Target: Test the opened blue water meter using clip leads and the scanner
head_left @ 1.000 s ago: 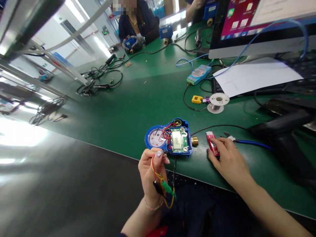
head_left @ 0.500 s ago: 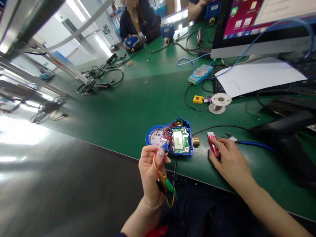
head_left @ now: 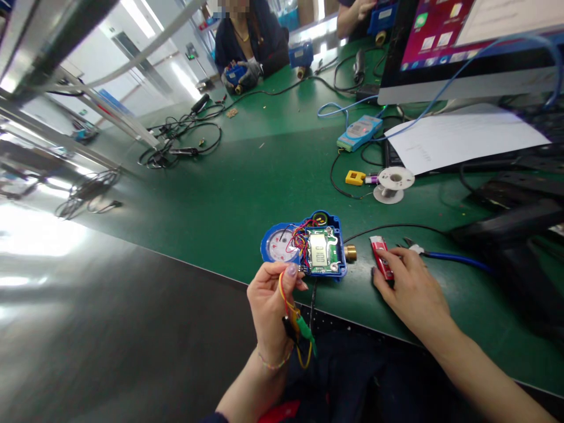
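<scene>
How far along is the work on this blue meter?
Done: the meter lies opened, board and display exposed. In hand: the left hand pinches red and yellow leads with clips hanging; the right hand rests on a red tool. Left: no cover is fitted yet.

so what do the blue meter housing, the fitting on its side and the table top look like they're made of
Blue meter housing: looks like moulded plastic, glossy, with rounded edges and even colour.
Fitting: probably brass, a golden metallic shine with a ridged end.
Table top: seems a green rubbery mat, matt with soft reflections, laid up to the bench edge; the exact material is unclear.
</scene>
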Motion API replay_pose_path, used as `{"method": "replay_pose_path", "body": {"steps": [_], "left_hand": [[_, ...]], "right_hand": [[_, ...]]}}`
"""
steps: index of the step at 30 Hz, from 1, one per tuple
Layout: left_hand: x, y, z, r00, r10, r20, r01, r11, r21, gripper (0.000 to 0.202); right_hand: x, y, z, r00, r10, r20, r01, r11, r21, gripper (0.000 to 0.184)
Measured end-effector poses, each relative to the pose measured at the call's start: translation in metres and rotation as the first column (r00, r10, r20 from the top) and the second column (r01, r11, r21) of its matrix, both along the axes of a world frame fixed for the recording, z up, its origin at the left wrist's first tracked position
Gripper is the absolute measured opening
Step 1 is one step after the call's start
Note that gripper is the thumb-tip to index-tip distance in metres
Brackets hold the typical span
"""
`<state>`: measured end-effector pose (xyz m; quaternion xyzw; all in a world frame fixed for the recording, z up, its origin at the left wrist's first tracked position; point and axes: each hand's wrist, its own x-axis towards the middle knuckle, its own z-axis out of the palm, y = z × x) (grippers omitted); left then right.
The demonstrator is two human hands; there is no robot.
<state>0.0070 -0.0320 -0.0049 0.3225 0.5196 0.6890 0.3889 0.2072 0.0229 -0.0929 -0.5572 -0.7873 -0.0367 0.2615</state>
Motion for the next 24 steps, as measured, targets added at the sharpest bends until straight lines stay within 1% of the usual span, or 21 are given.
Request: {"method": "replay_pose_path", "body": {"steps": [3,6,8,10,12,13,15,19,24], "left_hand": [[-0.0011,-0.0006,-0.0007,0.991,0.020,-0.135,-0.017,1.000,0.017,0.009],[-0.0037,-0.0015,-0.0018,0.935,0.059,-0.349,-0.010,0.990,0.139,0.005],[-0.0062,-0.0020,-0.0026,0.857,0.108,-0.504,0.031,0.966,0.258,0.013],[-0.0084,-0.0023,-0.0031,0.734,0.186,-0.653,0.090,0.926,0.366,0.021],[-0.0094,-0.0025,-0.0031,0.611,0.250,-0.751,0.159,0.891,0.426,0.026],[-0.0095,-0.0025,-0.0031,0.566,0.268,-0.779,0.184,0.881,0.436,0.027],[-0.0090,-0.0023,-0.0037,0.517,0.282,-0.808,0.216,0.871,0.442,0.028],[-0.0073,-0.0005,-0.0068,0.464,0.291,-0.836,0.227,0.873,0.431,0.029],[-0.0056,0.0030,-0.0089,0.407,0.291,-0.866,0.247,0.878,0.411,0.022]], "right_hand": [[0.0001,0.0000,0.0001,1.000,0.001,-0.007,-0.001,1.000,0.008,0.033],[-0.0001,-0.0003,0.0008,1.000,-0.003,-0.004,0.003,1.000,0.009,0.033],[-0.0004,-0.0005,0.0015,1.000,-0.005,-0.004,0.005,1.000,0.005,0.032],[-0.0007,-0.0006,0.0023,1.000,-0.003,-0.007,0.003,1.000,-0.005,0.032],[-0.0010,-0.0007,0.0032,1.000,0.001,-0.017,-0.002,1.000,-0.018,0.032],[-0.0012,-0.0007,0.0036,1.000,0.004,-0.023,-0.004,1.000,-0.023,0.032],[-0.0014,-0.0007,0.0042,0.999,0.003,-0.032,-0.004,1.000,-0.022,0.031],[-0.0013,-0.0008,0.0037,1.000,0.000,-0.026,0.000,1.000,-0.008,0.030],[-0.0006,0.0000,0.0025,1.000,0.009,-0.022,-0.008,1.000,0.024,0.031]]}}
